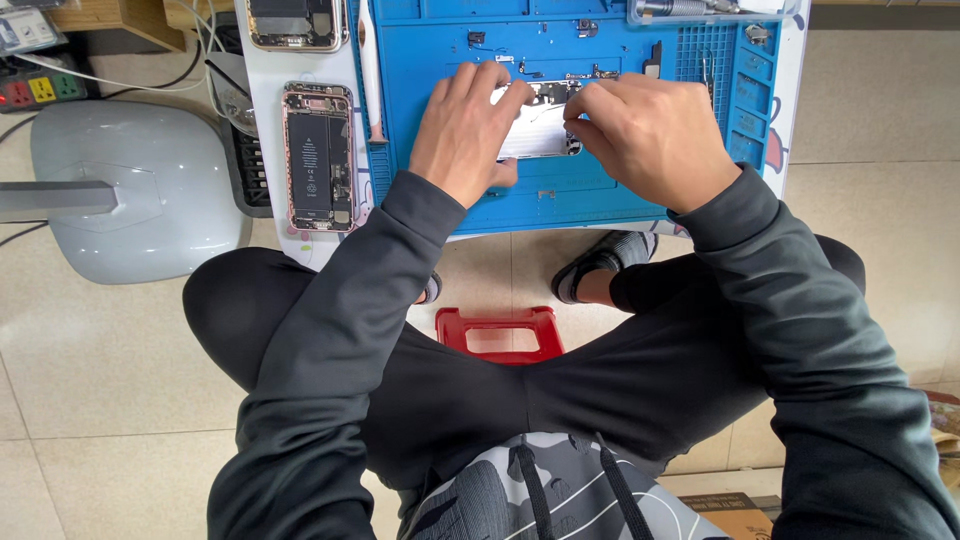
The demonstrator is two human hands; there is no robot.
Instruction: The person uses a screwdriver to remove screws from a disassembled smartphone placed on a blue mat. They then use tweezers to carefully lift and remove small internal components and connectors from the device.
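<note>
A: Head view, upper middle of the frame. Both hands down on a silver phone shell (537,132) lying on the blue mat (420,60). Left hand (468,130) curled over its left end, fingers bent on top, thumb tucked under the near edge: gripping it. Right hand (650,135) closed round the right end, fingertips pinching at the top corner beside some small dark parts.

B: Progress?

A: Looks mid-way, judging by the layout. Shell already bare inside where visible; loose small parts (590,72) scattered on the mat just above it. Second opened phone (318,157) with battery showing at the left, off the mat, untouched. Third one (296,22) at the top edge, partly cut off. Whether parts going in or coming out, cannot tell.

B: Room to move?

A: Tight. Near edge of the desk (560,228) just below the wrists, knees and a red stool (500,333) right beneath. Mat's ridged tray section (745,90) close at the right; white tool (369,70) along the mat's left border. Grey lamp base (130,190) well apart at the far left. Bare mat below the shell.
</note>
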